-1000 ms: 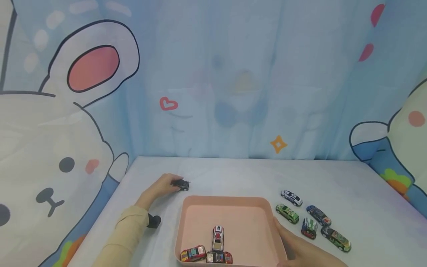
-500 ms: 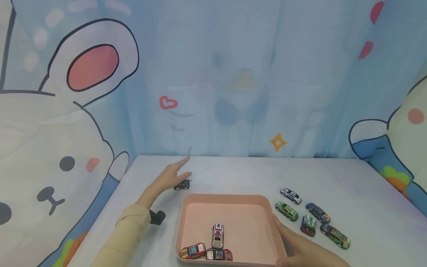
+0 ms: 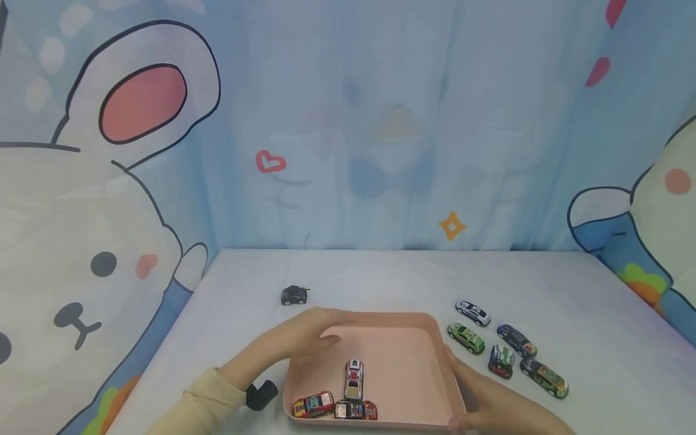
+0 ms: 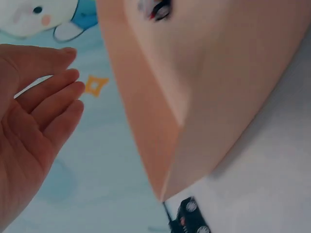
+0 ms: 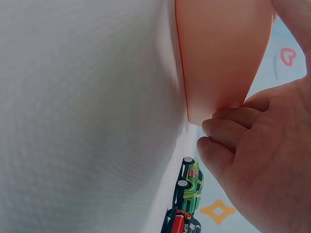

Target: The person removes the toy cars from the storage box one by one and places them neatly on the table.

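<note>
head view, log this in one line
left hand: above pink rectangular tray, far-left corner; right hand: holds its right side; multicoloured toy cars: inside; black toy car: on white table

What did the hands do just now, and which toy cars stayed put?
The left hand let go of the black car and came back toward the person and to the right, over the tray's far left corner. The right hand stayed at the tray's right side. The black car, the three cars in the tray and the five on the right stayed put.
</note>
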`<state>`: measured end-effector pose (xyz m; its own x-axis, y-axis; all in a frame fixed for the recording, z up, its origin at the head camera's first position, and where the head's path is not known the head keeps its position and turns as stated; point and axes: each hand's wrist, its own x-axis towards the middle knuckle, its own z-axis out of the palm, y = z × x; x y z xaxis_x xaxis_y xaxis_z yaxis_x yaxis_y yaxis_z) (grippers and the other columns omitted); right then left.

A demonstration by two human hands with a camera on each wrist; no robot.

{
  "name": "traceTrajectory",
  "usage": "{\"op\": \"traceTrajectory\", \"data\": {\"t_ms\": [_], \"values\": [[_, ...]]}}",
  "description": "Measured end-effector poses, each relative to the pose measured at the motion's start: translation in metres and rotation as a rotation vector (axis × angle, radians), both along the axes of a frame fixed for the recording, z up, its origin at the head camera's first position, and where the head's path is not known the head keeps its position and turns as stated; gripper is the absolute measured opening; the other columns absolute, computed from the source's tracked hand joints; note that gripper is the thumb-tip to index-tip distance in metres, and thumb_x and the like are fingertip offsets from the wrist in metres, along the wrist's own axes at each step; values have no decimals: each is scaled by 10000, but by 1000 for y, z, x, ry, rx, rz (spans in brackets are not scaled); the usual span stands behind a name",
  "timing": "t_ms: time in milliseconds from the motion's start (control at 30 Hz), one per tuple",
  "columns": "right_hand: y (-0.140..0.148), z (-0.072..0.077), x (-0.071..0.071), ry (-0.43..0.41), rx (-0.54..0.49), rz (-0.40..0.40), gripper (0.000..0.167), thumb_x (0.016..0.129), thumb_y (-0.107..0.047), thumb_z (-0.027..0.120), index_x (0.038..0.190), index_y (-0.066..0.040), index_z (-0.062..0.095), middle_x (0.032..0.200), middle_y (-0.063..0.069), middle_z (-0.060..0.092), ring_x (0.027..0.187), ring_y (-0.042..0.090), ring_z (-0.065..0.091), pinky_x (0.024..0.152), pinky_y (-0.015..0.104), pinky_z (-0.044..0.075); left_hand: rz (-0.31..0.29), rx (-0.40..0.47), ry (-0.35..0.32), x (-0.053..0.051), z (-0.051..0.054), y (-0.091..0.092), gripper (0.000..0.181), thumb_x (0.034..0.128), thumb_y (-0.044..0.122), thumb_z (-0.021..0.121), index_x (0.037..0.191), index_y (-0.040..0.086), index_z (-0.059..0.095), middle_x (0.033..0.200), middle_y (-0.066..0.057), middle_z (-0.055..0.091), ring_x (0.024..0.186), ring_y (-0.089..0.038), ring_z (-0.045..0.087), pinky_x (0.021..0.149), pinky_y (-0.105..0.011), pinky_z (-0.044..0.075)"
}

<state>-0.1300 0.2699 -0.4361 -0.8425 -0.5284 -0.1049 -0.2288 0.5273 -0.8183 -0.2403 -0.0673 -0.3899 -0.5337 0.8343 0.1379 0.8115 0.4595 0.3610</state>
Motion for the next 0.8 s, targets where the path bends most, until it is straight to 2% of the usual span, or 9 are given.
{"op": "traceTrajectory", "data": {"t_ms": [67,167,200,367,500,633,800], "values": [[0,0,0,5,1,-3,1011,849,-417,666,1505,-120,-44,1542,134,-64,1337,418,51,939,700,234,-25,-66,-2,7,-6,4,494,866,24,658,1337,73,520,1324,-30,528,1213,-152,474,991,-242,372],[0,1,0,-8,-16,6,1003,856,-413,661,1505,-134,-51,1543,131,-67,1342,426,57,944,691,245,-58,-119,-18,13,-18,7,478,877,27,642,1337,86,525,1315,3,535,1209,-112,470,984,-215,370],[0,1,0,-13,-17,8,1000,859,-411,659,1506,-139,-53,1543,128,-67,1343,424,61,948,684,250,-65,-127,-47,15,-20,8,485,881,15,631,1346,86,513,1321,6,530,1213,-106,466,987,-210,364],[0,0,-1,-20,-31,15,990,864,-438,642,1507,-161,-58,1543,121,-78,1345,425,45,949,690,239,-105,-127,-81,22,-30,10,516,852,-13,630,1342,107,522,1318,39,526,1215,-61,447,986,-184,350],[0,1,-1,-51,-47,1,985,861,-457,636,1508,-192,-58,1546,96,-86,1350,398,15,951,705,196,-138,-116,-72,25,-35,11,484,874,13,603,1341,116,526,1316,45,523,1209,-38,438,985,-167,339],[0,0,-1,-48,-65,5,986,862,-440,642,1508,-186,-58,1544,107,-88,1347,394,2,946,714,178,-169,-114,-32,24,-41,13,448,900,38,586,1335,132,534,1310,51,529,1204,-27,438,991,-155,321],[0,-1,-1,-34,-66,-1,993,854,-446,646,1509,-171,-48,1544,119,-83,1344,397,-2,940,719,166,-167,-132,-4,23,-46,15,440,890,24,600,1312,144,562,1302,67,537,1209,-32,439,1000,-171,319]]}}
